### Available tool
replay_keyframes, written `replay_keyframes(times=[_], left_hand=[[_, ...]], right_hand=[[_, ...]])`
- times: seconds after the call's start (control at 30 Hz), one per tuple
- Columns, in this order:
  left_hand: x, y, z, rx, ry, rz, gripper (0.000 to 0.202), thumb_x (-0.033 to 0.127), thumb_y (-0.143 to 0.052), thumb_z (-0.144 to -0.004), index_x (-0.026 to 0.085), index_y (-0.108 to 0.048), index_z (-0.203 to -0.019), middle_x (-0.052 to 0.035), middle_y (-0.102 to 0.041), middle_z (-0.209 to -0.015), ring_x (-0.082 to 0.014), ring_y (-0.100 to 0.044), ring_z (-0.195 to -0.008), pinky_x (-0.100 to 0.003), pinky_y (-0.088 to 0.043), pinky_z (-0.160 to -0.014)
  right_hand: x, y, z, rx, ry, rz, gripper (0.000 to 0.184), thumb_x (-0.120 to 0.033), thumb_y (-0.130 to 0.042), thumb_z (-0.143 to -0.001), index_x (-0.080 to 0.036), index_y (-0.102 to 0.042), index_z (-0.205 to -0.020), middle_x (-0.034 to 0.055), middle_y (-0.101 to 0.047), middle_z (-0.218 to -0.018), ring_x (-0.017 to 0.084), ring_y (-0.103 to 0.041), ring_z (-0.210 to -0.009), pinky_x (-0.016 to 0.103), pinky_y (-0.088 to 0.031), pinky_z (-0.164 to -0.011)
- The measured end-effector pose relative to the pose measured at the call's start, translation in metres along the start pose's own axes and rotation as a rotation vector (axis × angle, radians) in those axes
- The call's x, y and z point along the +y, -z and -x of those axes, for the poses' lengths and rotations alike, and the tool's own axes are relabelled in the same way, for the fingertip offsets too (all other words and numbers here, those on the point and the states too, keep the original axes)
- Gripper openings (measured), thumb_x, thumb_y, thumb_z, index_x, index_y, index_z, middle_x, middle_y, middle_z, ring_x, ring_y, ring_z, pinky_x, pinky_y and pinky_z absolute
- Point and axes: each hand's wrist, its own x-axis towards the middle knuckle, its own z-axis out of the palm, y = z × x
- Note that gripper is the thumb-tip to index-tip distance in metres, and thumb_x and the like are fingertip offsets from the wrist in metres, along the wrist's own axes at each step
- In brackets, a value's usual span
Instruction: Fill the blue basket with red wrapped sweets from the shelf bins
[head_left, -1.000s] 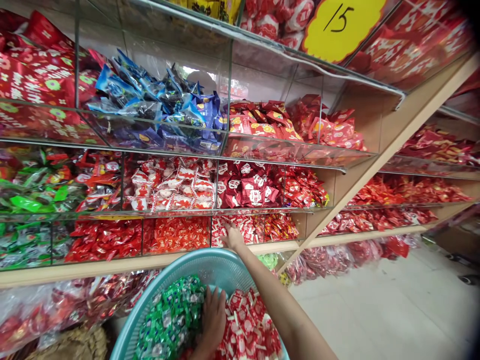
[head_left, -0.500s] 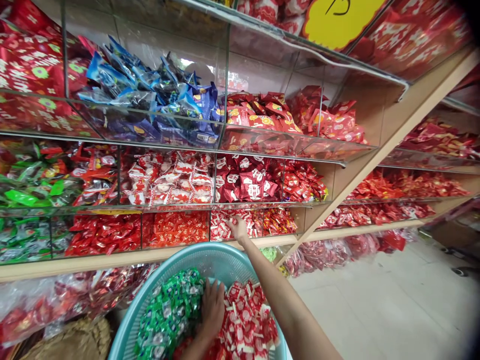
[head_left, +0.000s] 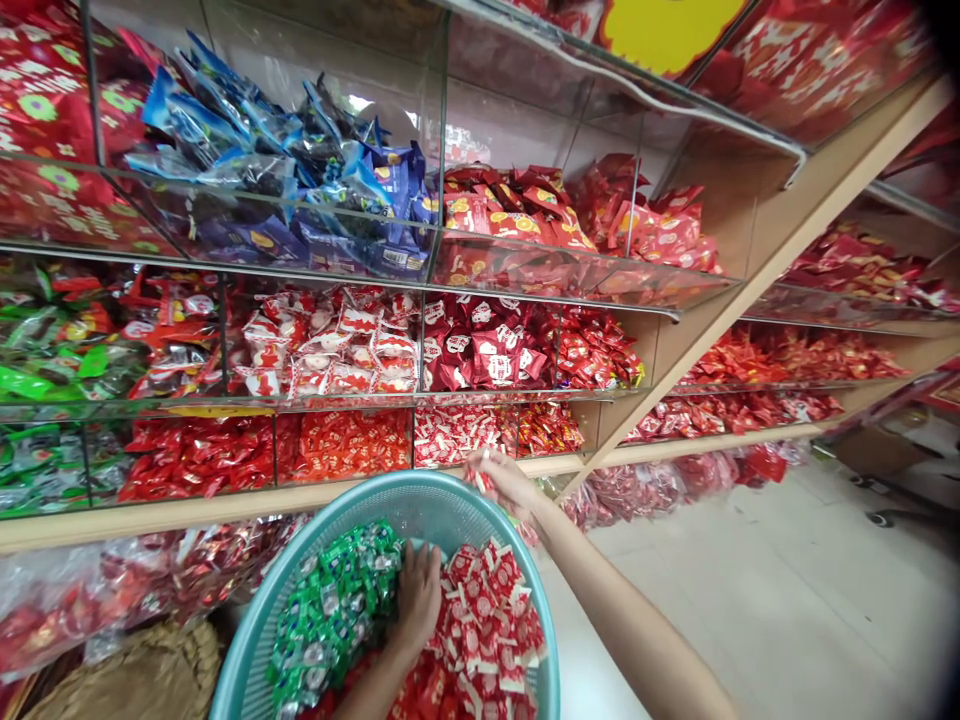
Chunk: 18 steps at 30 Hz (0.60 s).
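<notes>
A teal plastic basket (head_left: 536, 560) sits below the shelves. Green-wrapped candies (head_left: 330, 600) fill its left side, red-and-white wrapped candies (head_left: 491, 620) its right, and plain red ones (head_left: 427, 690) lie toward the front. My left hand (head_left: 418, 595) rests inside, between the green and the red-and-white heaps, fingers stretched out and tips by the inner wall. Above the basket's far right rim is my right hand (head_left: 510, 482), its fingers closed around some red-and-white wrapped candies (head_left: 481, 480). Behind it lies the shelf bin of red-and-white candies (head_left: 457, 432).
Glass-divided shelves hold blue packets (head_left: 277, 150), maroon packets (head_left: 499, 350) and red candies (head_left: 199, 450). A wooden upright (head_left: 735, 310) slants at right. Bagged goods (head_left: 150, 590) lie beneath the bottom shelf, near a brown woven item (head_left: 142, 675). Pale floor tiles (head_left: 750, 570) extend right.
My right hand has come out of the shelf bin, moving down and right toward the basket's rim with candies in its grasp. The left hand stays inside the basket.
</notes>
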Motion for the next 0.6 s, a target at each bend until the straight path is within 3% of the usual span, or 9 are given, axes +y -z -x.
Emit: replay_keyframes(times=[0.07,0.13,0.2,0.33,0.6], left_hand=[[0.000,0.000,0.001,-0.006,-0.015,0.000,0.052,0.039,-0.021,-0.092,0.014,-0.044,-0.131,-0.0090,-0.027,-0.151,-0.0220,-0.017,-0.141,-0.038,-0.021,-0.113],[-0.001,0.001,0.001,-0.018,-0.039,-0.004,0.049,0.036,-0.021,-0.091,0.017,-0.049,-0.128,-0.0056,-0.036,-0.148,-0.0197,-0.018,-0.141,-0.036,-0.020,-0.114],[-0.001,0.001,0.001,-0.022,-0.057,-0.011,0.047,0.033,-0.022,-0.091,0.019,-0.051,-0.126,-0.0033,-0.041,-0.144,-0.0183,-0.018,-0.141,-0.034,-0.018,-0.115],[-0.001,0.000,0.001,-0.009,-0.066,-0.026,0.049,0.035,-0.024,-0.091,0.014,-0.048,-0.128,-0.0061,-0.040,-0.145,-0.0204,-0.016,-0.141,-0.037,-0.017,-0.116],[-0.003,0.002,0.001,-0.009,-0.106,-0.039,0.047,0.031,-0.025,-0.089,0.015,-0.053,-0.123,-0.0041,-0.050,-0.137,-0.0195,-0.020,-0.140,-0.034,-0.017,-0.115]], right_hand=[[0.008,0.005,0.030,-0.214,-0.053,0.124,0.021,-0.023,-0.063,-0.064,-0.019,-0.063,-0.085,-0.0033,-0.063,-0.071,0.009,-0.055,-0.056,0.017,-0.040,-0.047],[0.019,0.010,0.055,-0.336,-0.027,0.277,0.020,-0.018,-0.059,-0.066,-0.018,-0.065,-0.085,-0.0029,-0.065,-0.073,0.009,-0.057,-0.062,0.019,-0.043,-0.055],[0.029,0.015,0.075,-0.364,0.014,0.444,0.020,-0.015,-0.058,-0.065,-0.018,-0.066,-0.084,-0.0027,-0.066,-0.073,0.011,-0.057,-0.067,0.021,-0.044,-0.061],[0.040,0.018,0.098,-0.396,0.107,0.704,0.022,-0.010,-0.057,-0.064,-0.019,-0.066,-0.082,-0.0017,-0.067,-0.082,0.013,-0.059,-0.075,0.023,-0.045,-0.068],[0.057,0.008,0.114,-0.426,0.170,0.930,0.026,-0.007,-0.055,-0.065,-0.020,-0.064,-0.085,0.0010,-0.065,-0.094,0.016,-0.059,-0.089,0.025,-0.043,-0.078]])
